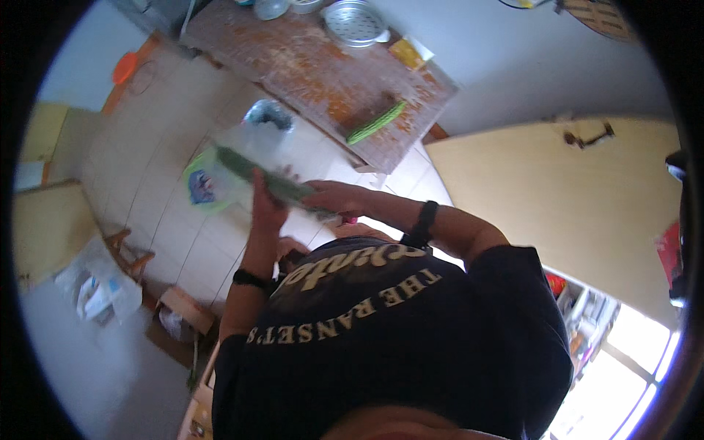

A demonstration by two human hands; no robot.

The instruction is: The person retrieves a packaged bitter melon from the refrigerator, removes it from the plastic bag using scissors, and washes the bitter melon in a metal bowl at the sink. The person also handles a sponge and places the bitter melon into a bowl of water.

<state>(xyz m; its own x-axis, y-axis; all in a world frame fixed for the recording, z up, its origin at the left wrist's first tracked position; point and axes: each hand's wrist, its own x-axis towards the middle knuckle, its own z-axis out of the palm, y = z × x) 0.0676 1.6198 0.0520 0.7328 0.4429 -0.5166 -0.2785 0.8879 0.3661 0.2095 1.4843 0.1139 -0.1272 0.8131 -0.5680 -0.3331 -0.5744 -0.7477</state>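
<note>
A long dark-green gourd or similar vegetable (242, 164), blurred, slants across in front of my torso. My left hand (268, 206) grips its middle from below, thumb up along the side. Near its lower right end, my right hand (340, 198) is closed round it, with some fingers hidden. Beneath and beyond its far end is a green-edged plastic bag (206, 184) with a printed blue patch. A lighter green, ridged gourd (377, 124) lies on the worn wooden table (308, 71), apart from my hands.
A lined bin or basin (269, 118) stands on the tiled floor by the table. On the table are a perforated metal steamer tray (356, 23) and a yellow box (408, 53). A pale wooden panel (522, 181) is at right; a cardboard box (187, 311) sits lower left.
</note>
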